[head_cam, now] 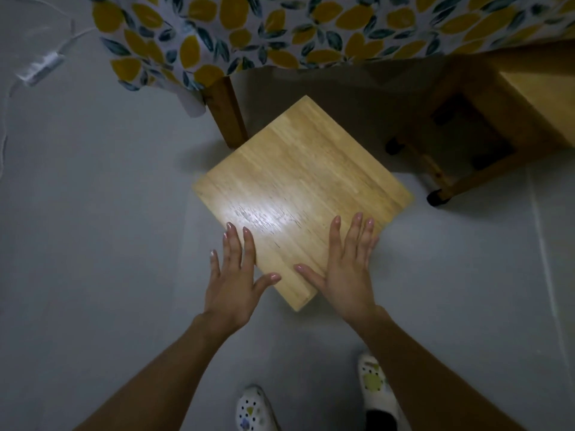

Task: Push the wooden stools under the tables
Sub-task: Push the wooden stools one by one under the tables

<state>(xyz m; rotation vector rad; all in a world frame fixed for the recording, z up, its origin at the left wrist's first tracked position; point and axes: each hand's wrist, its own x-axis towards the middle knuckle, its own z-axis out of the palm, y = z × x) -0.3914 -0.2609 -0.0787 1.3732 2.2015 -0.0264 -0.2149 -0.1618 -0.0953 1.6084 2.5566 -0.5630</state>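
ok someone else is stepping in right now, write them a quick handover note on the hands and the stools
Left hand: open, flat by the near stool's near-left edge.
Right hand: open, flat on its near-right corner.
Near stool: out on the floor, turned diagonally, one corner beside the table leg, not under the lemon-print tablecloth.
Second stool: to the right, partly under the table.
Done: nothing fully tucked in.
Left: push the near stool under, then finish the second.

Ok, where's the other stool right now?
In the head view, the second stool stands at upper right, partly under the tablecloth, just right of the stool under both hands.
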